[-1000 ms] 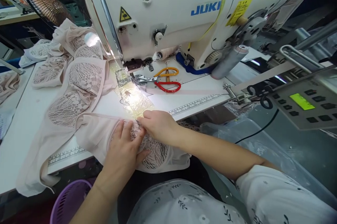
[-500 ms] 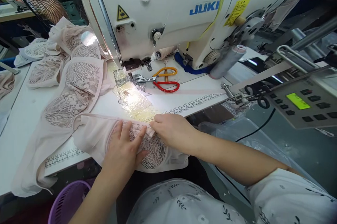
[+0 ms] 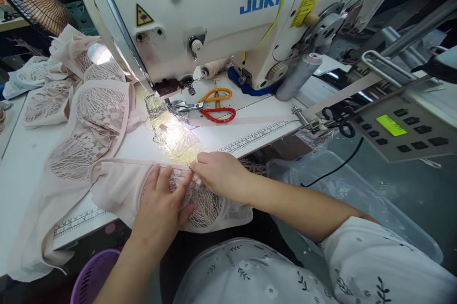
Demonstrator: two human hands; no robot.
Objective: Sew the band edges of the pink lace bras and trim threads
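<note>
A pale pink lace bra (image 3: pixel 209 206) lies over the front edge of the white sewing table. Flat on its near cup, with fingers spread, rests my left hand (image 3: pixel 160 204). My right hand (image 3: pixel 221 173) is closed in a pinch on the bra's upper edge, just right of the left fingertips; the pinched spot is partly hidden. Beyond the fingers, a shiny strip of clear yellowish tape (image 3: pixel 174 135) runs up to the needle area of the white sewing machine (image 3: pixel 214 13). Scissors (image 3: pixel 205 106) with orange and red handles lie right of the needle.
More lace bras (image 3: pixel 102 108) are heaped at the left. A grey thread cone (image 3: pixel 299 76) leans by the machine's base. At the right stand a tape feeder with a control panel (image 3: pixel 400 127) and a clear plastic bin (image 3: pixel 357 189). A purple basket (image 3: pixel 94 278) sits below the table.
The whole view has shifted, so the machine and table appear further left. Both hands keep nearly the same places on the bra.
</note>
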